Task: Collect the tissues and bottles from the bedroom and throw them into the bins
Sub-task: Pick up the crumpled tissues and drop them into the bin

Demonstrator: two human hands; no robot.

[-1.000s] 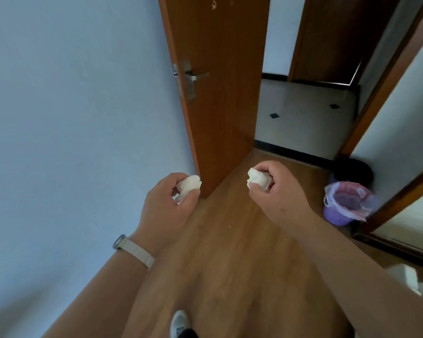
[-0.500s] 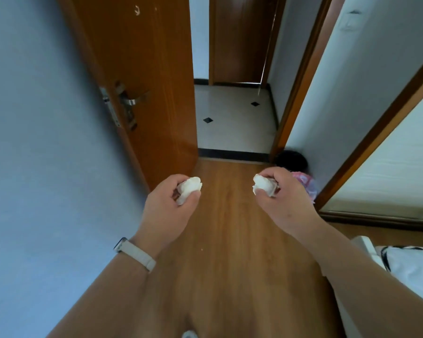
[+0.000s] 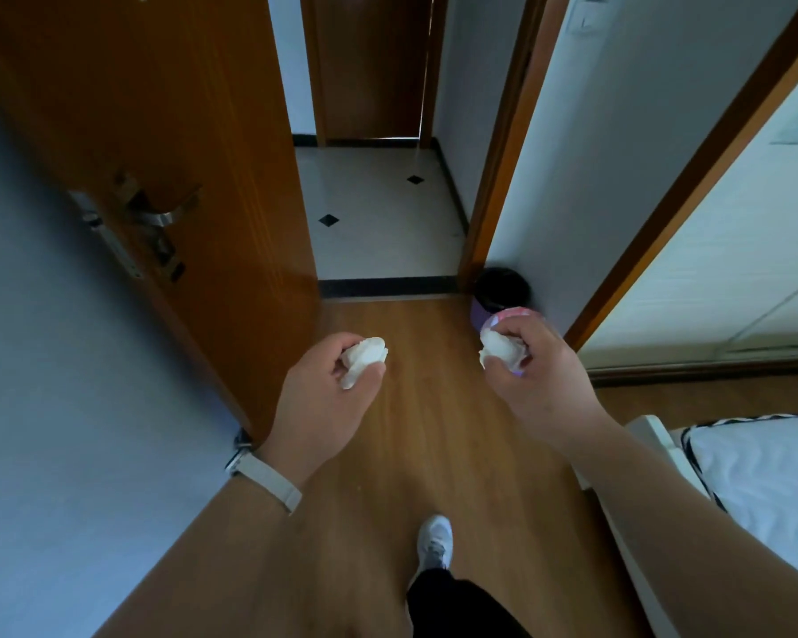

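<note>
My left hand (image 3: 323,398) is closed around a crumpled white tissue (image 3: 364,359), held out over the wooden floor. My right hand (image 3: 537,375) grips a second crumpled white tissue (image 3: 501,349) at about the same height. Just beyond my right hand, by the wall near the doorway, stand two bins: a black bin (image 3: 501,287) and, in front of it, a purple bin (image 3: 480,315) with a pinkish liner, mostly hidden behind my right hand. No bottles are in view.
An open brown door (image 3: 171,154) with a metal handle (image 3: 157,218) stands at the left. The doorway opens onto a white tiled hall (image 3: 378,223). A bed with a white mattress (image 3: 765,472) juts in at the lower right. My white shoe (image 3: 434,541) steps on the floor.
I have walked forward and turned right. The door has slid to the left of view, the bins have come closer and now sit behind my right hand. Both hands still hold their tissues.
</note>
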